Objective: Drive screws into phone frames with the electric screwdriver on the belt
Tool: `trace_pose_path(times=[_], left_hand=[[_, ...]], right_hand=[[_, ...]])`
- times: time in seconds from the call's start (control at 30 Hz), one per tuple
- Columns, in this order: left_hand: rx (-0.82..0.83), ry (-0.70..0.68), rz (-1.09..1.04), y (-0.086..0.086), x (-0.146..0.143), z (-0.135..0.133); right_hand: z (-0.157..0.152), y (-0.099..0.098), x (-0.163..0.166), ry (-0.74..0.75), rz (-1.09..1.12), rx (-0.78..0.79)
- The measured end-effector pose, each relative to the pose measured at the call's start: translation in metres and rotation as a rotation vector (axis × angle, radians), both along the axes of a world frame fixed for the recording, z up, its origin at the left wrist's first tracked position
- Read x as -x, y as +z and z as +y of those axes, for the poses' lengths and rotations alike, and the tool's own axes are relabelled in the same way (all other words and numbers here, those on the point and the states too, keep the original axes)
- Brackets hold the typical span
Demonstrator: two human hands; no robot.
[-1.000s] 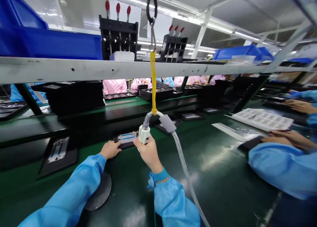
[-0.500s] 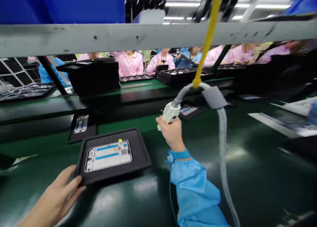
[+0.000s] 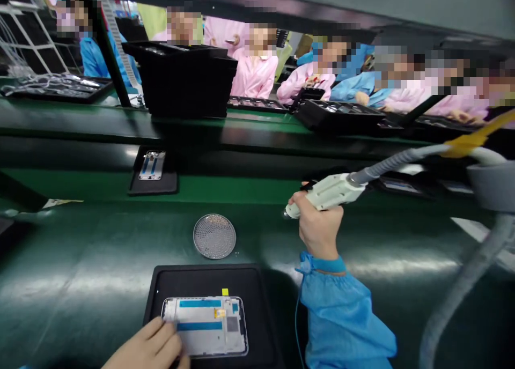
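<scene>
A pale phone frame [image 3: 205, 339] with two blue strips and a yellow tab lies in a black foam tray [image 3: 261, 304] at the bottom centre. My left hand [image 3: 151, 345] reaches over the frame's left end, its fingers bent and together against it; the thumb is hidden and the fingertips are slightly blurred. To the right, above the bench, my right hand [image 3: 322, 229] is wrapped round a white air gun [image 3: 330, 192] with a metal tip pointing left. A grey corrugated hose [image 3: 386, 162] runs from its back end, hung on a yellow strap [image 3: 466, 144].
A round perforated metal dish [image 3: 214, 236] with tiny pieces in it sits just behind the tray. Another black tray [image 3: 153, 186] with a phone frame stands farther back. Stacked black trays [image 3: 185, 85] and co-workers in pink and blue are across the line. The thick hose hangs at right.
The black tray has come down onto the bench, nearer to me. My left hand has moved from the tray's edge to the phone frame. The view has tilted down, revealing the round dish.
</scene>
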State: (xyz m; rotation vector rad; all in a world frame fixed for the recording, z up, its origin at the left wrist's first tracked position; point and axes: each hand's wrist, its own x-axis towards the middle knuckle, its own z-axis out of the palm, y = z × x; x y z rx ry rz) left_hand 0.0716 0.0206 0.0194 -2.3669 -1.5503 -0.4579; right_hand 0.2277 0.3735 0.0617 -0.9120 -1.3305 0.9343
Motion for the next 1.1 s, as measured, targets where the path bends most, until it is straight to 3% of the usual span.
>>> trace_pose_path(times=[0.1, 0.17, 0.33, 0.43, 0.63, 1.1], left_hand=[[0.061, -0.112, 0.065, 0.015, 0.003, 0.031], [0.137, -0.151, 0.058, 0.016, 0.007, 0.042], [0.228, -0.199, -0.057, -0.003, 0.012, 0.048], [0.224, -0.179, -0.121, -0.012, 0.011, 0.048], [0.220, -0.128, -0.216, -0.014, 0.006, 0.049], [0.228, -0.109, -0.238, -0.016, 0.001, 0.049]], right_hand=[[-0.017, -0.004, 0.010, 0.038, -0.023, -0.009], [-0.033, -0.002, 0.017, 0.129, -0.022, -0.032], [-0.077, 0.010, 0.049, 0.517, 0.045, 0.025], [-0.097, 0.011, 0.073, 0.668, 0.049, 0.099], [-0.113, -0.004, 0.097, 0.727, 0.009, 0.172], [-0.117, -0.023, 0.099, 0.761, -0.046, 0.145]])
